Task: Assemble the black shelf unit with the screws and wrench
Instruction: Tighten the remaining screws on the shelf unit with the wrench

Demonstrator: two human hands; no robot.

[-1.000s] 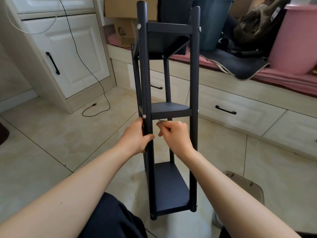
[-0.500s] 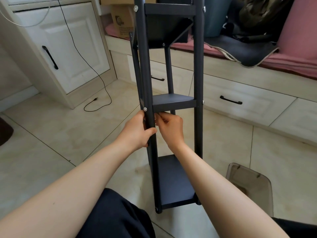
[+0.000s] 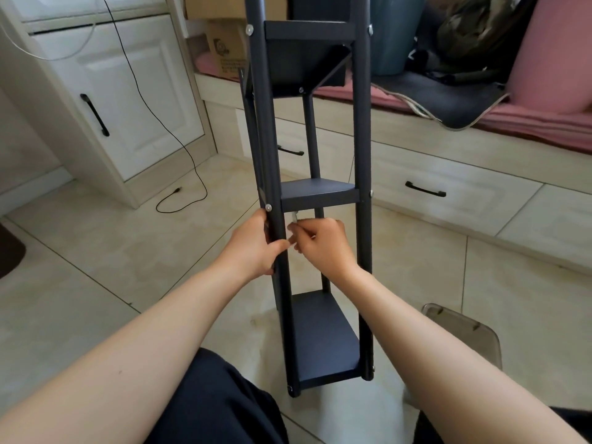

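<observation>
White cabinet doors (image 3: 128,100) with a black handle stand at the far left, and a thin black cable (image 3: 166,123) trails down from them onto the tiled floor (image 3: 96,251), its plug end lying loose on a tile. Right of that, the black shelf unit (image 3: 320,193) stands upright on the floor in the middle of the scene, just in front of the person's knees, with three shelves set between its posts and small silver screws (image 3: 268,207) showing at the joints. The left hand (image 3: 256,248) grips the near left post just below the middle shelf, fingers curled round it. Just beside it, under that same shelf, the right hand (image 3: 323,241) pinches a small silver wrench (image 3: 294,219) whose upper end points up toward the shelf's underside. Behind the unit runs a low bench with drawers (image 3: 448,187), carrying a dark mat and pink cushions. At the near right a clear grey plastic lid (image 3: 464,334) lies on the floor.
</observation>
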